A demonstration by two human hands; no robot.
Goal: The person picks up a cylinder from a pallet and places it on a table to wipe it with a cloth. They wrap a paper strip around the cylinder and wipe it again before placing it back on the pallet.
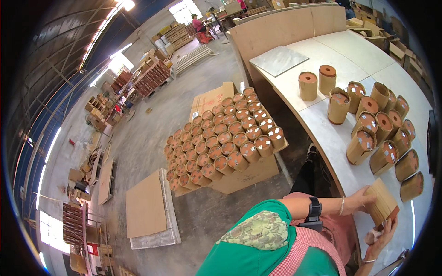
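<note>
Over the near end of the table, my left hand (358, 201) grips the side of a terracotta pot wrapped in brown cardboard (383, 202). It lies tilted, with a strip of its reddish rim showing at the lower right. My right hand (384, 239) is closed around the lower end of the same pot. A small pale thing (372, 237) shows by the right thumb; its kind is unclear. Just beyond my hands, several similar wrapped pots (384, 156) stand on the table (317, 124), some with a round hole in the top and some with whitish bits on top.
To the left, many wrapped pots (216, 138) stand in rows on a cardboard-covered stack (251, 177). A grey-white slab (279, 60) lies at the table's far end, before a wooden board (287, 30). Cardboard sheets (146, 204) lie on the floor. A person (198, 24) sits far off.
</note>
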